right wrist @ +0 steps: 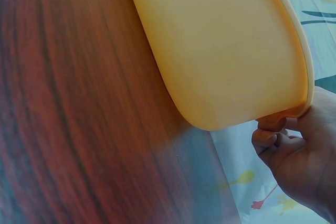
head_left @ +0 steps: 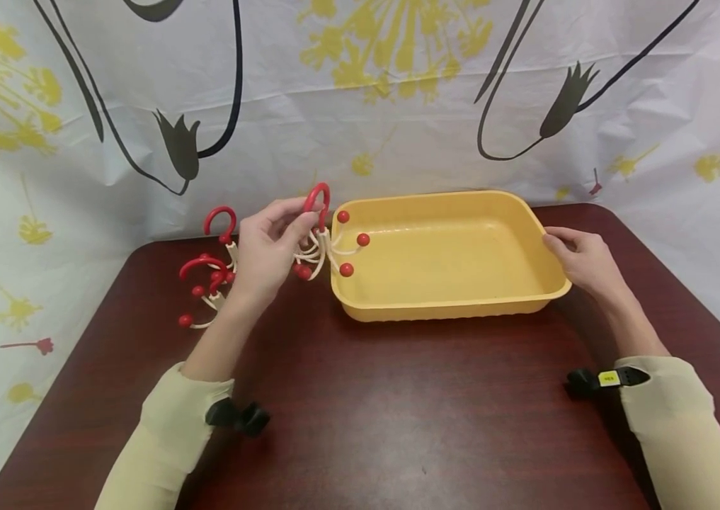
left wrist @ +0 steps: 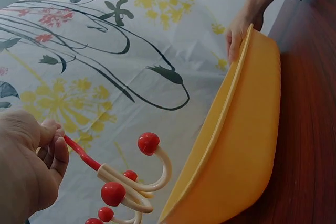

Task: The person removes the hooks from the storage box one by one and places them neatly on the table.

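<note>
My left hand [head_left: 270,244] pinches the red hook of a multi-arm hanger [head_left: 323,244] with cream prongs tipped in red balls. In the left wrist view the hanger [left wrist: 126,187] dangles from the fingertips beside the yellow tray. Its prongs overlap the left rim of the yellow tray [head_left: 449,306] in the head view. With thumb and fingers my right hand [head_left: 589,262] grips the right rim of that tray, also seen in the right wrist view [right wrist: 226,51]. No objects show inside the tray.
Two similar hangers, one behind [head_left: 221,221] and one nearer [head_left: 207,280], stand at the table's left, partly hidden by my left hand. The dark red wooden table [head_left: 385,411] extends in front of the tray. A white flower-patterned sheet [head_left: 360,127] hangs behind it.
</note>
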Available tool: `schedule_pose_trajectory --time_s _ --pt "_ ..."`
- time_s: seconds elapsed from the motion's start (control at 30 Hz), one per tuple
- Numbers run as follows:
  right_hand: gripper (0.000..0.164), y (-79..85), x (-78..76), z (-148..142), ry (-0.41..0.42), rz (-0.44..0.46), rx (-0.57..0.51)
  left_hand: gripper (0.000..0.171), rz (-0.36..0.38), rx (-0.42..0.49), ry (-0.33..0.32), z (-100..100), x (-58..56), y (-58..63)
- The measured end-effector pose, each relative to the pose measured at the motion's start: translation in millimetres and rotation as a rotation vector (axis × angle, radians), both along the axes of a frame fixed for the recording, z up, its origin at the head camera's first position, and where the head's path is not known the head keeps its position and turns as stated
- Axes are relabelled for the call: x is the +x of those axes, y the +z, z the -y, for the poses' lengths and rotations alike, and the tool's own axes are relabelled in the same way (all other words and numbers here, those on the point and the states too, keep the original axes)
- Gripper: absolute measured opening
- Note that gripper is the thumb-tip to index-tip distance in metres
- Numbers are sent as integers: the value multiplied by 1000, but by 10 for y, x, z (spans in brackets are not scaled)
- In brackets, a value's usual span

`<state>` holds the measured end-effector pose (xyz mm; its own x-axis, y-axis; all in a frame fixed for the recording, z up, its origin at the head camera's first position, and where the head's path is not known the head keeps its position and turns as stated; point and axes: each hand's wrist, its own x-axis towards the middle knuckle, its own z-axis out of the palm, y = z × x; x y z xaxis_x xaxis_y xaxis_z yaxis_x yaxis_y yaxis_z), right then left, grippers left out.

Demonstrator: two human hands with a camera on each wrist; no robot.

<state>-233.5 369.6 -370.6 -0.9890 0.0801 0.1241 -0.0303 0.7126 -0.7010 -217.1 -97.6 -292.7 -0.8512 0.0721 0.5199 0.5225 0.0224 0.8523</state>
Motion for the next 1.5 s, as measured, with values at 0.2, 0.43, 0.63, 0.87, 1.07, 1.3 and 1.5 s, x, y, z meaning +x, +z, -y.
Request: schedule_pose_trajectory --time_s 0.2,0.43,0.63,0.87,1.07,1.3,1.5 --pt "63 -11 -8 -8 10 -10 -7 26 48 -27 35 175 78 -21" --pt "63 -3 -5 -11 3 -10 -12 28 62 -3 30 314 135 -74" --pt "63 -3 -4 -15 0 -10 -13 25 92 -38 63 411 188 -144" --pt "64 -2 -2 -12 -3 -7 -13 31 163 -117 102 507 222 -242" --pt "64 -5 -8 -7 0 -3 -12 31 197 -100 109 530 244 -315" --pt "64 -10 -14 -6 -9 -1 -8 29 200 -41 113 563 266 -373" --pt "64 -9 -17 -4 -11 0 -7 27 188 -25 101 572 285 -444"
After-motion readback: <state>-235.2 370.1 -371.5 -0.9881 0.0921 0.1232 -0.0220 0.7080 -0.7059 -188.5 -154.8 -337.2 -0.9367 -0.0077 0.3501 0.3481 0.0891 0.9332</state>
